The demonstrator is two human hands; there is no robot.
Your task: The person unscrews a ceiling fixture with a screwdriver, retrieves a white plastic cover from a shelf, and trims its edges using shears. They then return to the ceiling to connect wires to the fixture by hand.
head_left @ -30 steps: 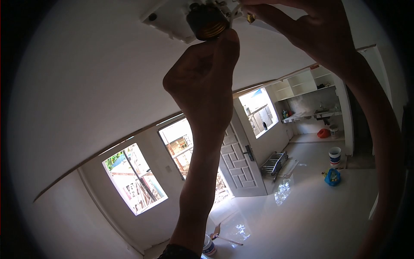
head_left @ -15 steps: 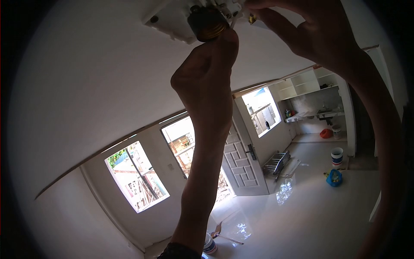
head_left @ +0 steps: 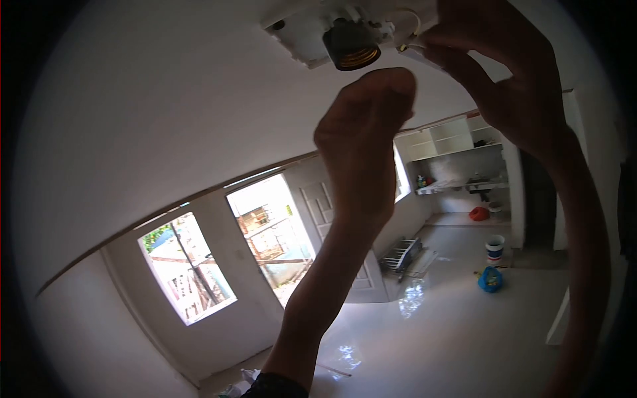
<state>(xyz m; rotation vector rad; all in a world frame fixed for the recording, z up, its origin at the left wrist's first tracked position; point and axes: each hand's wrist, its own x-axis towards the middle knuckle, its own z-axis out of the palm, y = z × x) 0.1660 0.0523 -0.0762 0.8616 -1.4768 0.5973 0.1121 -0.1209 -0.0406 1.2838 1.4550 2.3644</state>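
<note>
A black lamp socket (head_left: 346, 50) with a brass-coloured thread hangs from a white square base (head_left: 297, 41) at the ceiling. Just below the socket, and apart from it, my left hand (head_left: 368, 109) is closed, its back and thumb side towards me; whatever its fingers may hold is hidden. To the right of the base, my right hand (head_left: 514, 73) pinches a thin pale wire (head_left: 417, 25) between thumb and fingertips. The wire curves out from beside the base, and a small yellowish end (head_left: 403, 48) shows at the fingertips.
Below lie a glossy floor (head_left: 424, 345), an open door (head_left: 318, 205) and a window (head_left: 189, 268). A folded ladder (head_left: 401, 255), a paint bucket (head_left: 495, 247) and a blue bag (head_left: 490, 280) stand farther off. Kitchen shelves (head_left: 454, 138) are at the back right.
My left hand has come down from the socket's side and is now apart from it. My right hand still holds by the base, with more of the wire showing. The view has shifted.
</note>
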